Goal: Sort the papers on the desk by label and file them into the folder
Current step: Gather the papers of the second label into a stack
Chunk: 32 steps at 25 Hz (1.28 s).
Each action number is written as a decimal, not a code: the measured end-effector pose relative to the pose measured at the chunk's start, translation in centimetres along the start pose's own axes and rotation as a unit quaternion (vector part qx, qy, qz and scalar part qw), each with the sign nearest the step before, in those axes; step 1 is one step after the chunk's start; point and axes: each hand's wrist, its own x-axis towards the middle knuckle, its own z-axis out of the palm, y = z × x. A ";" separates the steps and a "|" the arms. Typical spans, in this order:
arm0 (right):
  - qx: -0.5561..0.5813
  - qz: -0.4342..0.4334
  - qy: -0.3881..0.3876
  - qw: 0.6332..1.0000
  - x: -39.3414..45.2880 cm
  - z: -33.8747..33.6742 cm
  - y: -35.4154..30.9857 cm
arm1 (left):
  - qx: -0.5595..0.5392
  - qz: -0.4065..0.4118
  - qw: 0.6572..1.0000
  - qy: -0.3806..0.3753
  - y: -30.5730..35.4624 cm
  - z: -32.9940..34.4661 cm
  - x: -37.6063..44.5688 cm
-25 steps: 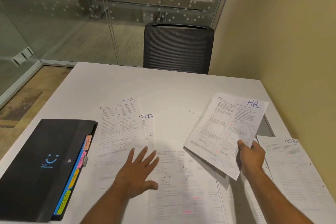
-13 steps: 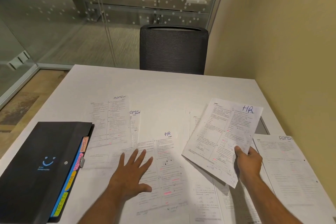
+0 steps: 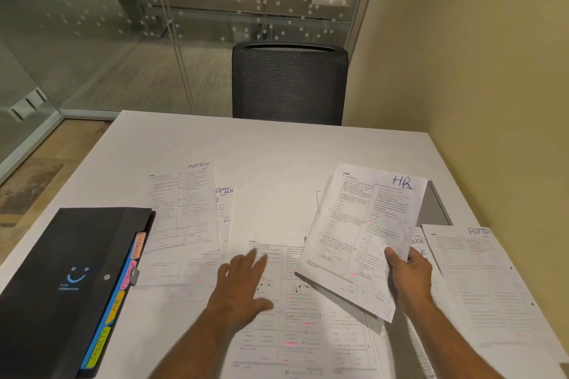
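My right hand [image 3: 408, 274] grips the lower right corner of a sheet marked HR [image 3: 366, 224] and holds it lifted over the desk. Flat on a printed sheet [image 3: 295, 311] in the middle lies my left hand [image 3: 243, 283], fingers straight and together. An ADMIN sheet [image 3: 181, 203] lies at the left, a second ADMIN sheet [image 3: 224, 209] partly under a blank page [image 3: 271, 212], and a third ADMIN sheet [image 3: 480, 280] at the right. The black folder [image 3: 61, 280] lies shut at the left, with coloured tabs [image 3: 123, 289] reading ADMIN, FINANCE, HR and SPORTS.
The white desk [image 3: 277, 144] meets a yellow wall on the right. A black mesh chair [image 3: 289, 83] stands at the far edge, before a glass partition. A grey panel [image 3: 434, 209] sits in the desk behind the HR sheet.
My left hand has slid right across the middle sheet, its fingers now closed together. The HR label of that sheet is now mostly covered by the held page.
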 end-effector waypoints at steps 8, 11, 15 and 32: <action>0.049 0.057 -0.054 0.996 -0.4 -0.5 -0.9 | -0.094 -0.255 0.962 0.019 1.4 -1.0 2.3; 0.047 0.061 -0.067 0.995 -0.2 -0.6 -1.2 | -0.108 -0.273 0.955 0.038 1.7 -0.9 2.4; 0.053 0.078 -0.069 0.993 0.4 -0.8 -0.9 | -0.137 -0.292 0.946 0.033 2.0 -1.0 2.6; 0.045 0.081 -0.087 0.992 0.2 -0.5 -0.1 | -0.205 -0.303 0.930 0.040 2.3 -1.0 2.1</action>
